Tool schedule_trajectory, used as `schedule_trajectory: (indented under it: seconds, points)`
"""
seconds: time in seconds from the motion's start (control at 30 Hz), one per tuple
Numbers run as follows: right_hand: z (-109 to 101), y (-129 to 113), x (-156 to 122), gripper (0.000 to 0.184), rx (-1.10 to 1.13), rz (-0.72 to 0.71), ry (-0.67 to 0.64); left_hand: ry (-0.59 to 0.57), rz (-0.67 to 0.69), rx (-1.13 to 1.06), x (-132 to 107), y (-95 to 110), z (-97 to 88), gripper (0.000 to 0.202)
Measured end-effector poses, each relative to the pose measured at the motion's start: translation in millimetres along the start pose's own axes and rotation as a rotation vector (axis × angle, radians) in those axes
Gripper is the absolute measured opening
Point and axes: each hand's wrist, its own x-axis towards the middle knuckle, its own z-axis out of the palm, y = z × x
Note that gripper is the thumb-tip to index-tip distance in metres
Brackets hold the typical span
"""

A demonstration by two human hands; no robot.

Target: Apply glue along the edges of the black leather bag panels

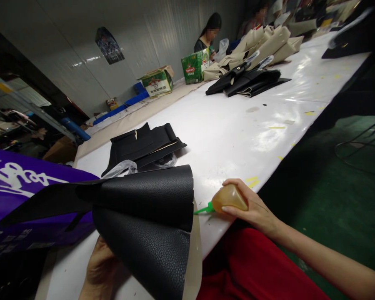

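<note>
My right hand [248, 208] is wrapped round a soft amber glue bottle [226, 199] with a green nozzle. The nozzle's tip is at the right edge of a black pebbled leather piece [153, 196], where a beige backing [195, 254] shows; whether it touches cannot be made out. From below and to the left, my left hand [101, 260] holds the leather piece up, its fingers partly hidden behind the black folds. The leather is curved into two lobes above the white table [218, 133].
More black leather pieces [143, 143] lie behind, with clear plastic [121, 168] beside them. A purple bag [34, 179] stands at left. Farther off are black pieces [246, 81], beige pieces [265, 46], cartons [158, 82] and a seated person [203, 41]. The table's edge runs along the right.
</note>
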Motion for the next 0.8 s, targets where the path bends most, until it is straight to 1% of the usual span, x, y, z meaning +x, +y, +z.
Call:
schedule_trajectory:
  seconds: [0.07,0.17,0.23,0.3,0.37,0.4,0.43,0.6,0.67,0.8]
  points:
    - [-1.0,4.2,10.8,0.049,-0.022,-0.034,0.054,-0.001,-0.004,0.002,-0.5,0.7,1.0,0.033]
    - [-2.1,6.3,12.5,0.049,-0.022,-0.043,0.057,-0.012,-0.012,0.008,3.0,1.3,-0.6,0.034]
    - [-2.7,4.5,5.0,0.049,0.005,-0.006,0.018,-0.004,-0.005,0.004,5.9,1.4,-1.8,0.035]
    - [-3.0,1.6,-4.2,0.049,0.053,0.036,-0.061,0.019,0.015,-0.004,8.1,1.2,-2.5,0.036]
    - [-2.8,-0.8,-9.2,0.049,0.092,0.053,-0.134,0.037,0.030,-0.009,9.3,1.0,-3.0,0.033]
    - [-2.6,-1.3,-9.0,0.049,0.096,0.052,-0.147,0.039,0.029,-0.009,9.6,0.9,-3.4,0.032]
    - [-2.4,-1.4,-7.0,0.049,0.086,0.046,-0.136,0.038,0.024,-0.007,9.8,0.8,-3.8,0.031]
    - [-4.4,3.1,18.6,0.050,-0.012,-0.039,0.026,0.007,0.015,-0.002,10.9,1.9,-5.2,0.029]
    - [-6.2,4.5,28.0,0.050,-0.028,-0.069,0.048,-0.003,0.010,0.003,11.6,3.2,-3.3,0.029]
    - [-9.4,5.1,36.7,0.050,-0.040,-0.102,0.082,0.033,0.018,0.006,12.6,6.5,4.3,0.031]
